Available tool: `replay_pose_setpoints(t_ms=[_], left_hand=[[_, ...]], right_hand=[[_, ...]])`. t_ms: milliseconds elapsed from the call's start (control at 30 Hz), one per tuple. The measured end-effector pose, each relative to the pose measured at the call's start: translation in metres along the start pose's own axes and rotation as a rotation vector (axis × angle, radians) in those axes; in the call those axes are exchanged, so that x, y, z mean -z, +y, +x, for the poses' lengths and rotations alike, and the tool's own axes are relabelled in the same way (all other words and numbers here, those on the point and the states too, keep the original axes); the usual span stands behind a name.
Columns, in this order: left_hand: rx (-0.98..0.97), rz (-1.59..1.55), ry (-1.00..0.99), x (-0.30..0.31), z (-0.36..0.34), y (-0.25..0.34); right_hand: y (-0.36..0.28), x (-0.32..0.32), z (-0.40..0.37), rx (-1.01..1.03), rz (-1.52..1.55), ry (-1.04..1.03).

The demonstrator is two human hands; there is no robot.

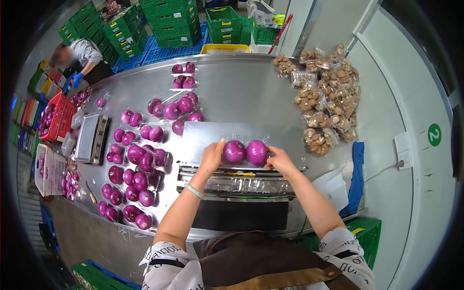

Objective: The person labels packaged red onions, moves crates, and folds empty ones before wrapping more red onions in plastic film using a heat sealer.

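Two red onions [235,152] sit side by side in a clear plastic tray between my hands. My left hand [211,156] grips the tray's left end, thumb and fingers closed on it. At the right end, my right hand [280,161] pinches the tray's edge. Both hands are above the front edge of a film wrapping machine [237,183], whose flat metal plate [203,137] lies behind the onions. Left of the machine stand several more trays of paired red onions [139,181]. The tray's underside is hidden from me.
Bagged mushrooms [333,96] are heaped at the table's right. A scale [93,137], a red crate [60,118] and a white basket [52,174] stand left. A co-worker in blue gloves [77,79] is at the far left. Green crates [171,24] are stacked behind.
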State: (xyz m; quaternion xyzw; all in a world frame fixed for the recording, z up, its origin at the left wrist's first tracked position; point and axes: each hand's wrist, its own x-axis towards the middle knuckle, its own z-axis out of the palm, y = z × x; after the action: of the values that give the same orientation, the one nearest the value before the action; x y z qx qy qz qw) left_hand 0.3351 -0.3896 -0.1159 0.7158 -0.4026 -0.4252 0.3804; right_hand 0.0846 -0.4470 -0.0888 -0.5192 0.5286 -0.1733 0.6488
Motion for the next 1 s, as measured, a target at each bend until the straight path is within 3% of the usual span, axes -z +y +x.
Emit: replay_pose_setpoints(t_ms=[133,167,233,300,400,500,533,633,700,733,767,800,833,933,967,1000], left_hand=[[0.106,-0.095,-0.064,0.012,-0.017,-0.008],[0.088,-0.181,-0.04,0.018,-0.028,-0.004],[-0.01,-0.04,0.127,0.041,-0.047,-0.012],[-0.299,0.337,0.318,0.071,-0.072,-0.02],[-0.141,0.558,0.428,0.095,-0.092,-0.053],[-0.307,0.792,0.404,0.068,-0.102,-0.071],[-0.317,0.724,0.431,0.054,-0.099,-0.073],[-0.364,0.719,0.424,0.028,-0.093,-0.069],[-0.099,0.419,0.116,0.046,-0.082,-0.074],[0.127,0.086,-0.155,0.069,-0.084,-0.056],[0.168,-0.261,-0.372,0.09,-0.088,-0.038],[0.226,-0.275,-0.427,0.106,-0.091,-0.022],[0.194,-0.363,-0.525,0.119,-0.098,0.008],[-0.125,-0.781,-0.689,0.14,-0.08,0.053],[-0.216,-0.965,-0.733,0.141,-0.065,0.062],[-0.141,-1.113,-0.555,0.132,-0.053,0.074]], right_hand=[[0.013,0.024,-0.013,-0.019,0.048,-0.149],[0.021,0.034,-0.017,0.091,0.011,-0.093],[0.043,0.051,-0.034,0.304,-0.06,0.033],[0.05,0.066,-0.066,0.47,-0.25,0.264],[0.065,0.066,-0.103,0.394,-0.702,0.469],[0.081,0.036,-0.098,0.396,-1.002,0.602],[0.088,0.024,-0.089,0.391,-1.002,0.585],[0.098,0.004,-0.065,0.489,-0.875,0.519],[0.094,0.018,-0.073,0.356,-0.67,0.349],[0.097,0.035,-0.077,0.33,-0.452,0.139],[0.084,0.048,-0.093,0.187,-0.104,-0.112],[0.075,0.058,-0.106,0.179,0.037,-0.152],[0.063,0.062,-0.116,0.171,0.179,-0.193],[-0.011,0.056,-0.127,0.473,0.666,-0.346],[-0.029,0.052,-0.115,0.583,0.763,-0.261],[-0.047,0.046,-0.097,0.695,0.856,-0.173]])
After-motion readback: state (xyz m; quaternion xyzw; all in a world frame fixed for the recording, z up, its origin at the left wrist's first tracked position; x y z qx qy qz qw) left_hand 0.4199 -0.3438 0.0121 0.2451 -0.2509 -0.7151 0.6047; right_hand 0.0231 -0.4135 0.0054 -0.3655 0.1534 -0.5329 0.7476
